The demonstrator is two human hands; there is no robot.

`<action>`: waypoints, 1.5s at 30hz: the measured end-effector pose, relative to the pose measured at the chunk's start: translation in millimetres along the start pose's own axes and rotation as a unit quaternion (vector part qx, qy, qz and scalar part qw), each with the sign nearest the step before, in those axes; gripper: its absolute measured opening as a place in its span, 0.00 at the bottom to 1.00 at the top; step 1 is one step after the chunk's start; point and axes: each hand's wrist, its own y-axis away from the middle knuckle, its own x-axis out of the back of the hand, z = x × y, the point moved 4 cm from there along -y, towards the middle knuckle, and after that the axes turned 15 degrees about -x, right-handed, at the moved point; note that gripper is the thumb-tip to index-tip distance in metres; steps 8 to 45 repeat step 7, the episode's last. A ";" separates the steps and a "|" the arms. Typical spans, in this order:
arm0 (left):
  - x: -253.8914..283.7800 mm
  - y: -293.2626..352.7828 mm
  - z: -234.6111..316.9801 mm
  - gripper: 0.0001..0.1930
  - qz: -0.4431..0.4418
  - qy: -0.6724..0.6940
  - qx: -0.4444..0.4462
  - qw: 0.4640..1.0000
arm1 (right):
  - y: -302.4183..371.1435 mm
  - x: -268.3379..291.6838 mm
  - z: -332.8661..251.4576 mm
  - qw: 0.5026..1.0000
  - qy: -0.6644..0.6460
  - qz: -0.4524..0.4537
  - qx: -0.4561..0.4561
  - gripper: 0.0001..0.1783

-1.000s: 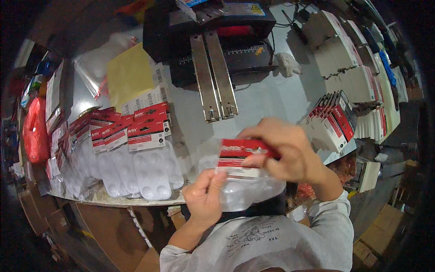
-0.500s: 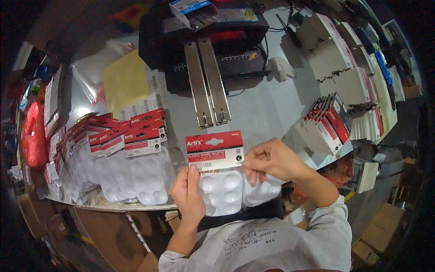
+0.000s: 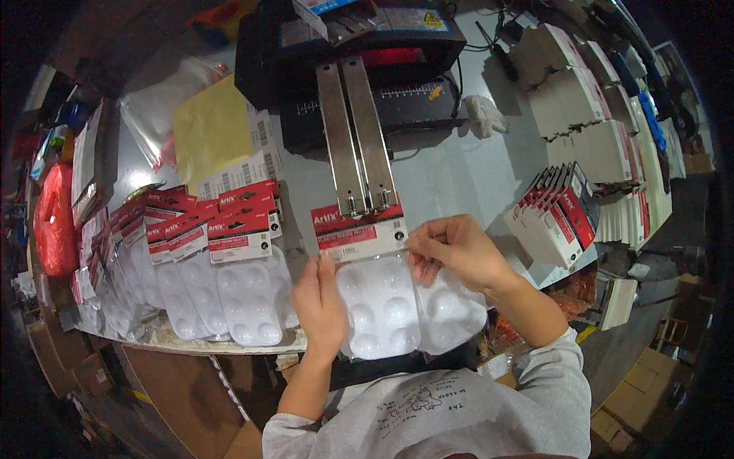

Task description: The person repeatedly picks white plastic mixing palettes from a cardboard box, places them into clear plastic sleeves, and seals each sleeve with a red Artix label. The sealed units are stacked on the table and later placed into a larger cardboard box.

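Note:
A white plastic paint palette (image 3: 378,306) in a clear bag lies in front of me, a red and white header card (image 3: 361,239) over its top. My left hand (image 3: 321,310) pinches the left side where card and bag meet. On the right side, my right hand (image 3: 459,249) has its fingers closed at the card's lower corner. Under that hand a second bagged palette (image 3: 451,312) overlaps the first; whether the fingers also grip it is hidden. The card's upper edge sits beneath the tips of two long metal arms (image 3: 355,145) of a black machine (image 3: 267,57).
To the left lie several carded palettes (image 3: 248,294) in overlapping rows, with a yellow sheet (image 3: 214,126) and clear bags (image 3: 168,99) behind. Folded red and black cards (image 3: 562,214) stand at right, near tall card stacks (image 3: 573,99). A small box (image 3: 336,19) rests on the machine.
Both hands have moved the palette forward, so the card's top edge now lies under the metal arm tips. The second palette shows more below my right hand.

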 end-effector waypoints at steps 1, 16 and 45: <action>-0.6 -4.1 1.6 0.17 0.010 -0.024 -0.027 0.999 | -3.8 0.3 -0.8 1.000 -0.011 0.008 0.014 0.11; -11.4 -34.7 -3.2 0.17 0.042 -0.069 -0.037 0.996 | -21.1 2.9 -13.3 0.997 -0.038 0.033 0.057 0.09; -11.4 -34.7 -3.2 0.17 0.042 -0.069 -0.037 0.996 | -21.1 2.9 -13.3 0.997 -0.038 0.033 0.057 0.09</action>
